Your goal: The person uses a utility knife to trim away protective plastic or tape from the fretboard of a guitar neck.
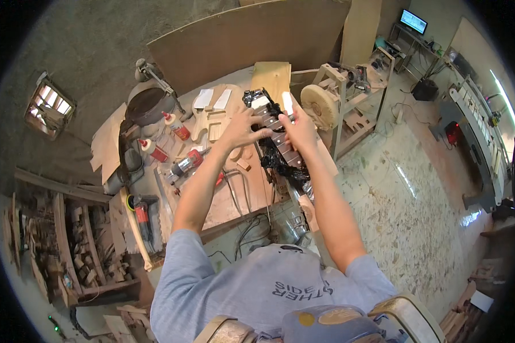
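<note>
A guitar neck (278, 139) with a brown fretboard and pale fret lines lies lengthwise ahead of me at the bench's right side. Crumpled black plastic (284, 166) surrounds its edges and ends. My left hand (244, 130) rests over the fretboard's left edge, fingers spread, thumb across it, holding nothing. On the other edge, my right hand (299, 132) is closed around a small bright white object (287, 103), which sticks up past the fingers. Glare washes out its detail, so its kind is unclear. The right fingertips are close to the frets.
Left on the workbench (234, 203) are a guitar body (216, 123), two glue bottles (176, 126) and a red and silver power tool (184, 164). A wooden stand with a round disc (319, 107) is at the right. Cables (252, 231) hang near the bench's front edge.
</note>
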{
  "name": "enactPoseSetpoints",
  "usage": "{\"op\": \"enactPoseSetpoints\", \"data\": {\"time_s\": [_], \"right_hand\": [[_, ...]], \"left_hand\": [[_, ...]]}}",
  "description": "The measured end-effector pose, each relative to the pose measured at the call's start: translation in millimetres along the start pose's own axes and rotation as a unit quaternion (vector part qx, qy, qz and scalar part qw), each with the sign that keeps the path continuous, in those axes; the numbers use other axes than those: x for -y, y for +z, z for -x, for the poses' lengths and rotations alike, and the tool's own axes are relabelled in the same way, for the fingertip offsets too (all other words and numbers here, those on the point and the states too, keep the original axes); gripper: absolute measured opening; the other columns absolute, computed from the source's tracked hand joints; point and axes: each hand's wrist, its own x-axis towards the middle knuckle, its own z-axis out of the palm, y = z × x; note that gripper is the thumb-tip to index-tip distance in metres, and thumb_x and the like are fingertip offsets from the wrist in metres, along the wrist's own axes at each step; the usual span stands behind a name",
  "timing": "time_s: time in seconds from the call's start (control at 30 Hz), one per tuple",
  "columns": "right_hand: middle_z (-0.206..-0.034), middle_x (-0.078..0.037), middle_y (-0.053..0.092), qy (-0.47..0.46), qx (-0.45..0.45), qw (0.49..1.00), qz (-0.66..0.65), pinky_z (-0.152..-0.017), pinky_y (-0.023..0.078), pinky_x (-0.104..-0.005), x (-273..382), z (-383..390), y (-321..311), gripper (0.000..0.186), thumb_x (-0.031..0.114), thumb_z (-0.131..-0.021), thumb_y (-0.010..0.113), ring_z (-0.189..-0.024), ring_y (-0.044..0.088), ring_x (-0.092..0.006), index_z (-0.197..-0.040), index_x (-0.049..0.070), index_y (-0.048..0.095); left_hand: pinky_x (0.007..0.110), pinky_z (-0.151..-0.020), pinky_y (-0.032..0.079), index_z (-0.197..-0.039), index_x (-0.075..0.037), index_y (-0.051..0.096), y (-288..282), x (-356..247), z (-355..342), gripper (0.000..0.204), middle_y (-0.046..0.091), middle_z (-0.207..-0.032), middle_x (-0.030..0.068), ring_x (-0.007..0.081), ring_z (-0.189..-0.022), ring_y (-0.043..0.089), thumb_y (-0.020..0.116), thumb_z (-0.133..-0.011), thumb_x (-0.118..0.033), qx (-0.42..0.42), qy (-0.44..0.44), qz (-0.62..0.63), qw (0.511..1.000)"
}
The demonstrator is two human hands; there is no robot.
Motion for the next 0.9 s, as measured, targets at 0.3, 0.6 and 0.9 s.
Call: {"op": "enactPoseSetpoints", "data": {"time_s": [0.3,0.6,0.9], "right_hand": [[-0.086,-0.02,0.075,-0.042,-0.01,0.965,0.26,-0.088,0.056,-0.0511,-32.9,-29.0,-25.2,0.062,0.036,-0.073,0.093,-0.091,0.075,-0.0421,-0.117,-0.002,0.069],[-0.097,-0.027,0.076,-0.066,-0.071,0.943,0.319,-0.088,0.057,-0.0522,-18.7,-19.6,-20.1,0.043,0.03,-0.082,0.087,-0.099,0.074,-0.0436,-0.113,0.001,0.076],[-0.102,-0.028,0.076,-0.045,-0.096,0.929,0.356,-0.09,0.057,-0.0546,-6.0,-9.8,-12.6,0.038,0.027,-0.086,0.085,-0.101,0.073,-0.0462,-0.11,0.0,0.076]], "left_hand": [[0.051,-0.102,0.045,-0.106,-0.002,0.068,28.2,-36.7,18.9,0.057,0.07,-0.104,0.0183,0.0386,-0.105,0.062,0.088,-0.08,-0.049,-0.026,-0.138,0.034,0.99],[0.05,-0.089,0.049,-0.102,-0.002,0.066,31.8,-41.6,0.9,0.028,0.066,-0.096,0.0175,0.0395,-0.099,0.062,0.082,-0.085,-0.018,-0.07,-0.079,-0.026,0.994],[0.052,-0.077,0.047,-0.085,0.001,0.05,53.7,-37.1,19.9,0.024,0.062,-0.086,0.0221,0.0431,-0.09,0.062,0.074,-0.083,0.004,-0.137,-0.112,0.054,0.983]]}}
